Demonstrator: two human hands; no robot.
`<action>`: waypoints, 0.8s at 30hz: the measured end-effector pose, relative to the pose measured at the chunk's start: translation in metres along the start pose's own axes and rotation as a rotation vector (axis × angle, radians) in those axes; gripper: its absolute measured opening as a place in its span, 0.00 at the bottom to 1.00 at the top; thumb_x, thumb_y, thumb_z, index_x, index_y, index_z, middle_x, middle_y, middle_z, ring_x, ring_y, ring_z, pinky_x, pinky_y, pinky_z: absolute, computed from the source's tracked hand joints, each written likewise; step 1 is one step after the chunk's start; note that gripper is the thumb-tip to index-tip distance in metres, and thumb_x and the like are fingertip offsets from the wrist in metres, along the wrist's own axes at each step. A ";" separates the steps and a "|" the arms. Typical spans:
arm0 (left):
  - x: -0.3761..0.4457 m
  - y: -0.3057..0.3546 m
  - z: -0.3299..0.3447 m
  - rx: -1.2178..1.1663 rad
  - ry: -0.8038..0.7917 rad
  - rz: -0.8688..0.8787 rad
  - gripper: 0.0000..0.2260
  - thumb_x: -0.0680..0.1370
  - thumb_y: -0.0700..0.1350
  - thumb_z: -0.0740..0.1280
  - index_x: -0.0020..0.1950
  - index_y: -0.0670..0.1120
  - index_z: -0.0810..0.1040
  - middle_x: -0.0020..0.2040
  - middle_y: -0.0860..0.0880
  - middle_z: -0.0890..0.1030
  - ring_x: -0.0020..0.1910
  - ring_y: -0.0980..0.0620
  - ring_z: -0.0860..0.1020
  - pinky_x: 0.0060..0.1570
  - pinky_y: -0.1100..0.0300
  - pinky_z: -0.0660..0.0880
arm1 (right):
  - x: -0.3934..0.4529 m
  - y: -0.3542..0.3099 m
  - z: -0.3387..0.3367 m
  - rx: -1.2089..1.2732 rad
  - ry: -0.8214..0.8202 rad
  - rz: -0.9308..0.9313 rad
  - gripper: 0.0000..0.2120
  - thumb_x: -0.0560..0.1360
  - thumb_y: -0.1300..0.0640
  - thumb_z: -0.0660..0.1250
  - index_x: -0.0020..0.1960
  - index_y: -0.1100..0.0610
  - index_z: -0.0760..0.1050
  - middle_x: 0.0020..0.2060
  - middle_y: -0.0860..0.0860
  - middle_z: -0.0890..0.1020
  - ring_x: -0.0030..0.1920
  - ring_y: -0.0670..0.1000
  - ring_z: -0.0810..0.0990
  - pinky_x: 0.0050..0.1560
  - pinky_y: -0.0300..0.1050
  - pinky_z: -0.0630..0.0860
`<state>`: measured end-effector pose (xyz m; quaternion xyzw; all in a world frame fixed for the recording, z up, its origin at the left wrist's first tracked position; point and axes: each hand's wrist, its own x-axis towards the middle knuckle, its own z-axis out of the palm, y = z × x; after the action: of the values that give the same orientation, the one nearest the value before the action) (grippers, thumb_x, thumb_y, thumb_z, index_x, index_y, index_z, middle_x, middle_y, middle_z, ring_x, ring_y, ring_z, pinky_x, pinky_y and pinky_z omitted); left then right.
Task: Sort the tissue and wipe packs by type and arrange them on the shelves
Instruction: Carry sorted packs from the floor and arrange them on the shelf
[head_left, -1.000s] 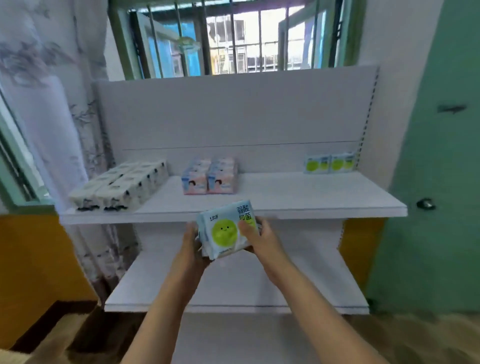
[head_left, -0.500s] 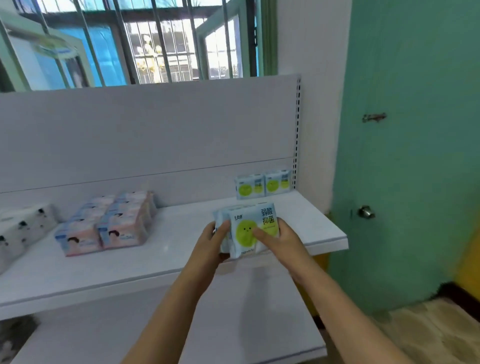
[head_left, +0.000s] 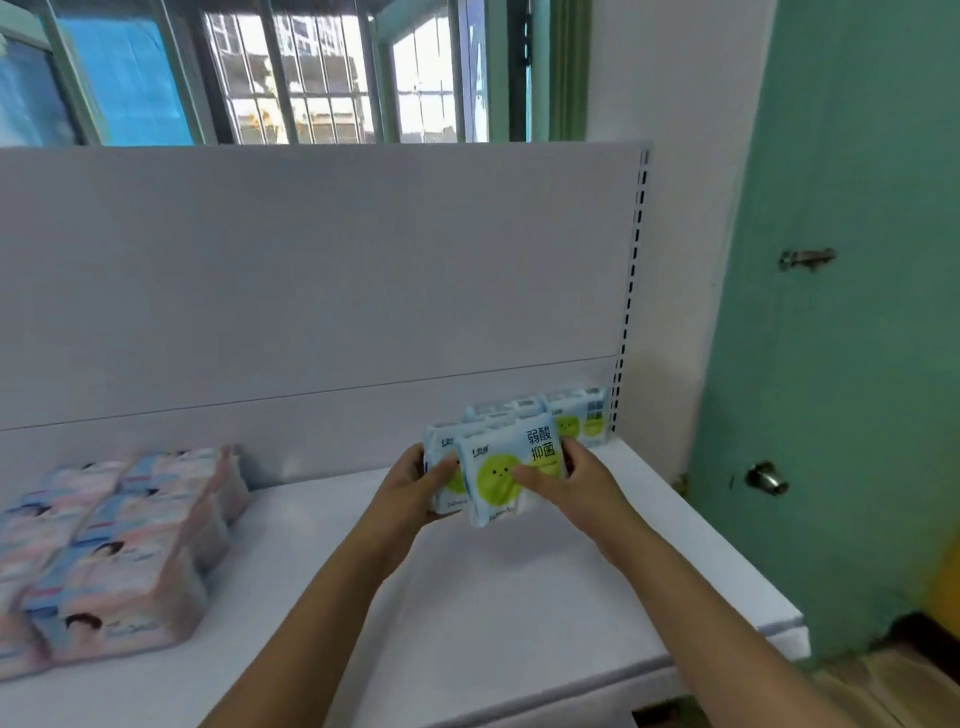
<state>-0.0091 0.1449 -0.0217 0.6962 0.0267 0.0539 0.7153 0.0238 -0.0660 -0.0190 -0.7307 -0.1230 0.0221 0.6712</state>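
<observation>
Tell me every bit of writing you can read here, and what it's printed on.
"弱酸抑菌": on the front green-face pack that the right hand and left hand hold.
Small brand mark and bottom line on that pack: too blurred to read.
Green-face packs at the back of the shelf: print too small.
Pink packs: print blurred.

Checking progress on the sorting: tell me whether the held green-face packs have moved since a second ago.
Yes. The green-face packs have gone right and back, from in front of the shelf edge to just before the matching packs at the back wall.

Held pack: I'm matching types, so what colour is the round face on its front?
Lime green on the held pack, head view.
</observation>
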 end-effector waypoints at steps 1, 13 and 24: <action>0.011 -0.001 -0.003 0.003 0.003 -0.006 0.14 0.83 0.44 0.65 0.68 0.47 0.75 0.60 0.45 0.83 0.58 0.45 0.83 0.58 0.45 0.80 | 0.010 0.002 0.000 0.021 -0.010 0.014 0.19 0.70 0.49 0.77 0.58 0.47 0.77 0.51 0.42 0.85 0.51 0.41 0.83 0.45 0.34 0.77; 0.066 -0.026 -0.007 0.075 0.107 -0.015 0.14 0.79 0.44 0.65 0.65 0.51 0.76 0.60 0.46 0.83 0.59 0.44 0.81 0.60 0.45 0.79 | 0.096 0.029 -0.086 0.270 -0.072 0.168 0.15 0.77 0.62 0.69 0.62 0.57 0.76 0.57 0.53 0.85 0.55 0.52 0.83 0.60 0.48 0.78; 0.089 -0.037 -0.052 0.287 0.410 -0.001 0.09 0.84 0.42 0.60 0.63 0.43 0.66 0.56 0.47 0.77 0.51 0.53 0.78 0.45 0.66 0.77 | 0.120 0.055 -0.062 0.094 -0.131 0.167 0.17 0.76 0.60 0.72 0.63 0.55 0.75 0.54 0.51 0.85 0.56 0.53 0.83 0.62 0.53 0.77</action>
<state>0.0744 0.2062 -0.0566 0.7652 0.1790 0.1890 0.5888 0.1608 -0.1047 -0.0514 -0.7030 -0.1043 0.1314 0.6911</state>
